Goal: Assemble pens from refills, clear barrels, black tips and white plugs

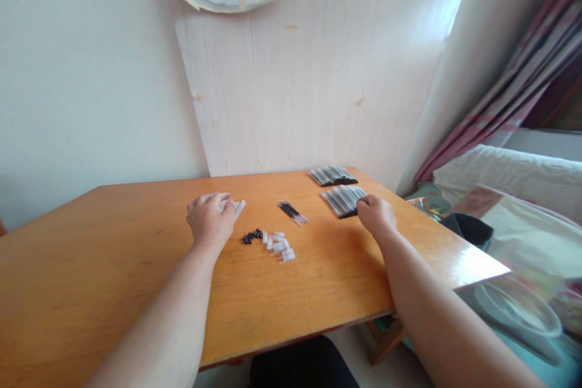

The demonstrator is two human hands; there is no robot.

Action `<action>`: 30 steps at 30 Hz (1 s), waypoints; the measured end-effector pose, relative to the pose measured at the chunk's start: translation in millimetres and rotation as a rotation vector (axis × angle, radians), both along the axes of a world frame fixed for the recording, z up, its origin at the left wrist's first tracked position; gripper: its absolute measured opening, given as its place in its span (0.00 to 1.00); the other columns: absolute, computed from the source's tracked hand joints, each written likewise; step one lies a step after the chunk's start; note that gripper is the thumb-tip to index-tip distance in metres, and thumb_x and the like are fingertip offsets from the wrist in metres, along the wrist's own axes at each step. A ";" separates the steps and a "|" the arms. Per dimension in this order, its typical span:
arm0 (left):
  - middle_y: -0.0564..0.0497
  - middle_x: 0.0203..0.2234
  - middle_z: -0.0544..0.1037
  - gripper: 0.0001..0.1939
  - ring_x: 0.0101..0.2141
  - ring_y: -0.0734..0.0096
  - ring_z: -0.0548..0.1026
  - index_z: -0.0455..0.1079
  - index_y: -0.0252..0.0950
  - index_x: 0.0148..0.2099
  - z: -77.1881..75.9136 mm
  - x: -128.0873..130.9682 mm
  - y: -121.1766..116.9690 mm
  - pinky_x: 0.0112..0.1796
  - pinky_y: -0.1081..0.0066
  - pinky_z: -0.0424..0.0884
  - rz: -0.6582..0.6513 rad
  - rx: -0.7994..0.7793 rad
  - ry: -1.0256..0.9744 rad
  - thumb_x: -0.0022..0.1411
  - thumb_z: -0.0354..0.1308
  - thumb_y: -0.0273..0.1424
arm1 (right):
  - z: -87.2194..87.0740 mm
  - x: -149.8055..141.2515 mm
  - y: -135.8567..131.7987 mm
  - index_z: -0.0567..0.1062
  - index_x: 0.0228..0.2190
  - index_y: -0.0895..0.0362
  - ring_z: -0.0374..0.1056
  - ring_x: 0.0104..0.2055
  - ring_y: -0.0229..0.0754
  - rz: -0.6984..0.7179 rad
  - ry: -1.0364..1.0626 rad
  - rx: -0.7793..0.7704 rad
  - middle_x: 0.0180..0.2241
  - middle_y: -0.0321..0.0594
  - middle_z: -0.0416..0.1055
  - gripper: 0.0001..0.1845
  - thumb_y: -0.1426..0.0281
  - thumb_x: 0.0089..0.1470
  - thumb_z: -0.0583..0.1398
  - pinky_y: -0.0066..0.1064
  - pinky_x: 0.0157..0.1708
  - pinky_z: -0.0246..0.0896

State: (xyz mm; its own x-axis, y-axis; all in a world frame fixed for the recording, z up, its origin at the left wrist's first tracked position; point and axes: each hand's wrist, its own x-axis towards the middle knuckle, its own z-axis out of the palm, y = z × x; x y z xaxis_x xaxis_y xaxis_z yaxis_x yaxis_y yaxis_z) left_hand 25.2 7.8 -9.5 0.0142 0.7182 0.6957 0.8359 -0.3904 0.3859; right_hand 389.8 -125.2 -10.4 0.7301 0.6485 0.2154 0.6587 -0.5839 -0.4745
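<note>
My left hand (211, 218) is curled over a small group of clear pen barrels (239, 209) on the left of the table, with its fingers partly round them. My right hand (376, 215) is closed at the right end of the nearer row of assembled pens (342, 200); what its fingers pinch is hidden. Between the hands lie several dark pen refills (291, 212) side by side. Closer to me are a little heap of black end plugs (252, 236) and a scatter of translucent white caps (279, 245).
A second row of pens (333, 175) lies at the far right of the wooden table (150, 291), near the wall board (291, 103). Beyond the right edge are a dark container (468, 227), a clear plastic tub (518, 309) and bedding (531, 218).
</note>
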 end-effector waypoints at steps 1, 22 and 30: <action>0.43 0.43 0.76 0.17 0.48 0.53 0.68 0.76 0.39 0.43 -0.3 -0.8 1.1 0.52 0.55 0.60 0.003 0.000 -0.001 0.60 0.51 0.40 | -1.5 3.1 -0.6 0.80 0.36 0.55 0.71 0.40 0.48 0.001 0.015 -0.011 0.36 0.48 0.77 0.19 0.63 0.53 0.52 0.30 0.34 0.60; 0.42 0.42 0.77 0.16 0.47 0.52 0.69 0.77 0.39 0.41 -0.8 -2.3 0.7 0.51 0.54 0.62 0.011 -0.016 0.007 0.58 0.51 0.39 | -2.8 5.9 -1.4 0.80 0.34 0.56 0.72 0.40 0.50 0.032 0.055 -0.096 0.39 0.51 0.76 0.18 0.64 0.54 0.51 0.34 0.34 0.62; 0.40 0.42 0.78 0.16 0.44 0.53 0.72 0.77 0.39 0.43 1.4 -15.3 6.9 0.45 0.56 0.67 0.114 -0.197 -0.095 0.57 0.52 0.37 | -0.7 -13.0 0.7 0.80 0.36 0.54 0.70 0.41 0.48 0.159 -0.036 -0.010 0.38 0.46 0.76 0.19 0.61 0.56 0.51 0.31 0.34 0.58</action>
State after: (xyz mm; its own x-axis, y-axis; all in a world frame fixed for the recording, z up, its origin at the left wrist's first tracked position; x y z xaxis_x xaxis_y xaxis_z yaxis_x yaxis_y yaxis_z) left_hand 9.9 14.6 -8.1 -0.1333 0.8333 0.5365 0.8266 -0.2052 0.5240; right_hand 376.8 -124.6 -11.1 0.6098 0.7577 0.2325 0.7597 -0.4753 -0.4437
